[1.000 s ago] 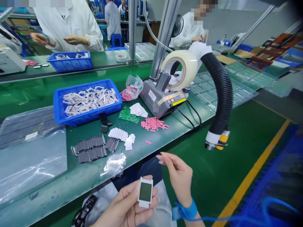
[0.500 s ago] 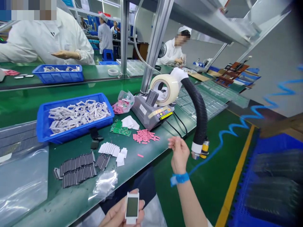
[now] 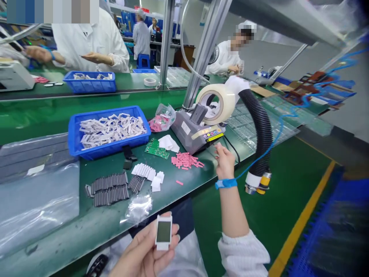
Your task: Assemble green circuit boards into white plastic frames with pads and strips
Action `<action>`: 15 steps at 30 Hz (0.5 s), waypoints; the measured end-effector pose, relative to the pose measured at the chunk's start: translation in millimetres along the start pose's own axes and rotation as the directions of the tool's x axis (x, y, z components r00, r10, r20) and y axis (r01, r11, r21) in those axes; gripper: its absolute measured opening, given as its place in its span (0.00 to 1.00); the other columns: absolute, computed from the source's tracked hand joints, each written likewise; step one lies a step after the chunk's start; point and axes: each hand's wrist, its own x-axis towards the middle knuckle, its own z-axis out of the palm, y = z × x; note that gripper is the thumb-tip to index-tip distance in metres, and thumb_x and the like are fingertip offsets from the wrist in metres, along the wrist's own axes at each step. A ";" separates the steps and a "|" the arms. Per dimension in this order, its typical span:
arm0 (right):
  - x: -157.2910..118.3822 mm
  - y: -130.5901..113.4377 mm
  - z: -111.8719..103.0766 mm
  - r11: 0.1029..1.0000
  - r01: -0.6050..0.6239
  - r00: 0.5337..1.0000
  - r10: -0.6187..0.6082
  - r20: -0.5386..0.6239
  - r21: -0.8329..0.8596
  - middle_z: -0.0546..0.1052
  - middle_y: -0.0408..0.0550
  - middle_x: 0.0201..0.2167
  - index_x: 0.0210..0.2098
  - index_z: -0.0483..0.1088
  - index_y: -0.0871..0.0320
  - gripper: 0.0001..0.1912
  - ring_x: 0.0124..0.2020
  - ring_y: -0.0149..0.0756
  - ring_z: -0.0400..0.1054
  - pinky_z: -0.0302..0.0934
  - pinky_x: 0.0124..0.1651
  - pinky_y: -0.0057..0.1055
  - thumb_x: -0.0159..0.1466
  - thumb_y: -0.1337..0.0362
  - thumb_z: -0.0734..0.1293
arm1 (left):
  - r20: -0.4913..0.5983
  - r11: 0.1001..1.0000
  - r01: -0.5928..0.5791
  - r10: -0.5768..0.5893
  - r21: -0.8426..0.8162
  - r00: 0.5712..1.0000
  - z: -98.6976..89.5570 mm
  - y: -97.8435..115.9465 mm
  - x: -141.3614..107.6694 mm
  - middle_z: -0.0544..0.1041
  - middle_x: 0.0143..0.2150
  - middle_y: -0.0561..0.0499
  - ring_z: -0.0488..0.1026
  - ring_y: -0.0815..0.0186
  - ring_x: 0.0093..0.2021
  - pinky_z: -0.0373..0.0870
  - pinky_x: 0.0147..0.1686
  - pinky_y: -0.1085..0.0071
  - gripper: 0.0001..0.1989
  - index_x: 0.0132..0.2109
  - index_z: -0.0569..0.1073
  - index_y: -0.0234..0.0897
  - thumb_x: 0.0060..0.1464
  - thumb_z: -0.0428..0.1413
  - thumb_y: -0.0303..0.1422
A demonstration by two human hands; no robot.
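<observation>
My left hand holds a small white frame with a dark screen, screen side up, below the bench's front edge. My right hand, with a blue wrist strap, is near the front of the grey tape dispenser; its fingertips are pinched together, and whatever may be between them is too small to make out. Pink strips lie in a pile left of it, with a single one nearer the edge. Stacks of dark pieces and white pieces rest further left.
A blue bin of white frames stands behind the stacks, beside a bag of pink strips and green circuit boards. A black hose hangs right of the dispenser. Co-workers sit across the bench.
My right hand has moved up toward the dispenser's front. My left hand with the framed screen has come further into view. The whole scene has shifted to the right.
</observation>
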 end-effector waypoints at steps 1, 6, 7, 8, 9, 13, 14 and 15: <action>-1.5 0.5 -0.8 1.000 -0.005 1.000 0.005 -0.003 0.015 0.72 0.41 0.29 0.32 0.69 0.63 0.07 0.26 0.25 0.66 0.63 0.29 0.24 0.63 0.65 0.67 | -0.009 1.000 -0.016 0.016 -0.009 1.000 3.2 0.1 -1.0 0.83 0.36 0.44 0.81 0.64 0.34 0.78 0.36 0.73 0.15 0.38 0.80 0.37 0.38 0.69 0.29; -14.4 1.1 -3.5 0.989 -0.028 1.000 0.028 0.001 0.144 0.72 0.40 0.27 0.30 0.69 0.62 0.09 0.23 0.21 0.62 0.57 0.23 0.19 0.60 0.61 0.69 | -0.111 0.996 -0.074 0.068 -0.051 0.992 25.2 0.9 -5.2 0.83 0.37 0.45 0.81 0.68 0.34 0.78 0.34 0.76 0.10 0.45 0.75 0.32 0.60 0.52 0.25; -18.0 0.7 -4.3 0.984 -0.029 1.000 0.028 0.010 0.174 0.72 0.40 0.27 0.29 0.70 0.62 0.11 0.23 0.21 0.62 0.56 0.23 0.19 0.57 0.59 0.70 | -0.124 0.996 -0.074 0.067 -0.056 0.990 28.3 0.7 -5.2 0.83 0.37 0.45 0.81 0.68 0.33 0.78 0.33 0.77 0.11 0.46 0.74 0.31 0.61 0.50 0.25; -21.7 0.3 -5.4 0.979 -0.030 0.999 0.026 0.021 0.202 0.73 0.39 0.27 0.29 0.70 0.61 0.12 0.23 0.21 0.63 0.56 0.23 0.18 0.55 0.58 0.72 | -0.125 0.996 -0.071 0.064 -0.060 0.990 30.3 0.1 -4.7 0.83 0.37 0.45 0.81 0.69 0.33 0.78 0.32 0.77 0.11 0.47 0.74 0.31 0.62 0.49 0.25; -25.3 -0.3 -6.5 0.974 -0.031 0.999 0.025 0.032 0.226 0.73 0.39 0.28 0.29 0.70 0.60 0.14 0.24 0.21 0.63 0.56 0.23 0.18 0.52 0.56 0.73 | -0.116 0.995 -0.069 0.061 -0.065 0.991 31.0 -0.9 -3.7 0.83 0.37 0.45 0.81 0.69 0.33 0.78 0.32 0.77 0.11 0.48 0.73 0.30 0.62 0.49 0.25; -41.1 -3.6 -11.7 0.959 -0.042 0.997 0.024 0.068 0.280 0.73 0.39 0.28 0.29 0.70 0.58 0.19 0.25 0.22 0.63 0.57 0.25 0.20 0.44 0.53 0.76 | -0.045 0.994 -0.063 0.059 -0.092 0.997 24.0 -7.9 4.7 0.83 0.37 0.44 0.81 0.66 0.34 0.79 0.32 0.75 0.09 0.45 0.74 0.31 0.60 0.51 0.25; -47.0 -5.2 -13.5 0.957 -0.042 0.997 0.021 0.076 0.286 0.73 0.39 0.28 0.29 0.71 0.58 0.19 0.26 0.22 0.63 0.58 0.26 0.20 0.44 0.53 0.76 | -0.038 0.993 -0.064 0.061 -0.095 0.997 21.7 -9.8 7.1 0.83 0.37 0.44 0.81 0.65 0.34 0.79 0.32 0.75 0.08 0.44 0.75 0.31 0.60 0.52 0.25; -54.4 -7.4 -15.8 0.956 -0.041 0.996 0.017 0.085 0.289 0.73 0.39 0.28 0.28 0.71 0.58 0.19 0.26 0.22 0.64 0.58 0.27 0.21 0.43 0.53 0.77 | -0.038 0.993 -0.065 0.062 -0.095 0.997 20.1 -11.5 8.9 0.83 0.37 0.44 0.81 0.65 0.35 0.79 0.32 0.75 0.08 0.44 0.75 0.31 0.59 0.53 0.25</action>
